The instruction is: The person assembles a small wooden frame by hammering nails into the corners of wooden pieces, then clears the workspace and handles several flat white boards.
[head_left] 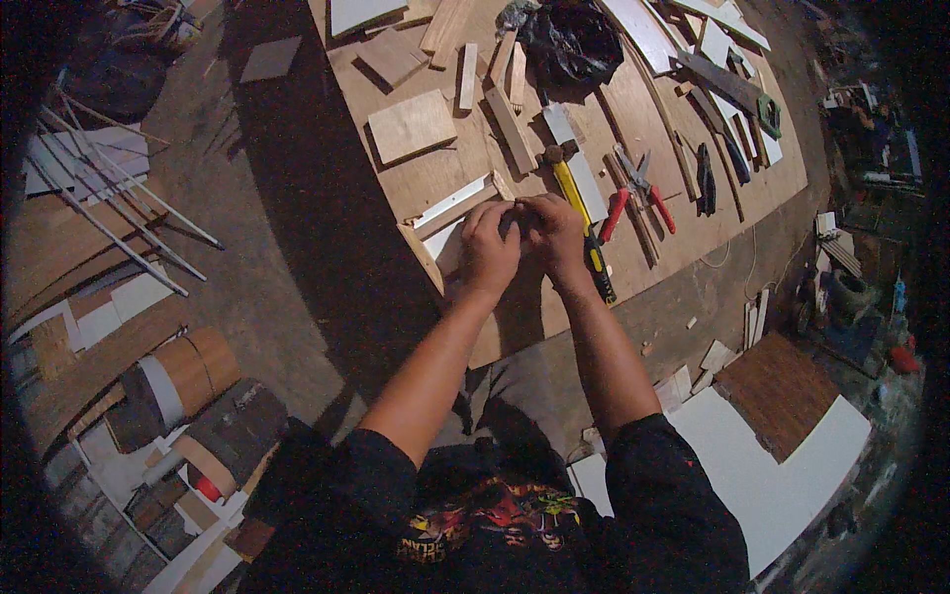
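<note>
Over the near edge of the plywood worktop [515,332], my left hand [490,247] and my right hand [554,235] meet, thumbs and fingertips closed together. Whatever they pinch is hidden or too small to name. Just beyond and left of them lies a small assembly of wood strips [424,259] with a white strip [453,202] across it. A hammer [576,190] with a yellow and black handle rests close beside my right hand, its head pointing away. To its right are red-handled tin snips [638,188] with their blades spread.
Wood offcuts [413,126] and a black plastic bag [572,45] occupy the far worktop. Black-handled pliers [705,178] and a green-handled handsaw [727,87] lie to the right. On the floor are a white board [792,505], a brown panel [779,396] and, at left, thin rods [129,198].
</note>
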Motion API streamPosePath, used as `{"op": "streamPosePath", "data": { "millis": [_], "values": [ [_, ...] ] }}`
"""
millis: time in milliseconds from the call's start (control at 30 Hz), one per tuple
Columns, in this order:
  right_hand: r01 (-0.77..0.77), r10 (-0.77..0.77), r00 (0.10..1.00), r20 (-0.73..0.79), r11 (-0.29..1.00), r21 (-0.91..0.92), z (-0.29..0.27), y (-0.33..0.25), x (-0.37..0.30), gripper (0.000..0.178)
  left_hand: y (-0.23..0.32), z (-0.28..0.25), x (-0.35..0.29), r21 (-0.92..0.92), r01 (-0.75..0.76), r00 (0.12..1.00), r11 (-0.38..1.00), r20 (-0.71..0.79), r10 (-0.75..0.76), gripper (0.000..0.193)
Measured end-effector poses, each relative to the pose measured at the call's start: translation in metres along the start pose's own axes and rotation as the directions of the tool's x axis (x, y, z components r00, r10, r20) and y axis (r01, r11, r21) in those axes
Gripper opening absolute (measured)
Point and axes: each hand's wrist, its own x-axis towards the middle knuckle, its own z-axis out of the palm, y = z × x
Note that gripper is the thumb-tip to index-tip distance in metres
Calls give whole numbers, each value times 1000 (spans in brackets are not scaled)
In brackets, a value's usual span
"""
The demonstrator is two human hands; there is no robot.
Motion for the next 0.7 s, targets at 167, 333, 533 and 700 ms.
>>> {"op": "streamPosePath", "data": {
  "millis": [167,333,533,700],
  "values": [
    [44,-44,999,-3,999,-9,-1,-5,0,38,-1,2,1,-3,23,1000,1000,-5,-23,27],
    [26,-29,999,-39,997,-77,-8,-19,3,22,4,1,1,-1,33,999,999,0,-33,28],
    [-277,302,947,-105,939,202,-3,-5,1,17,0,4,0,-85,85,995,993,-46,-90,37],
    [-160,172,983,-57,973,165,-9,-8,1,23,1,1,-2,8,75,997,997,-7,-75,38]
  ]
}}
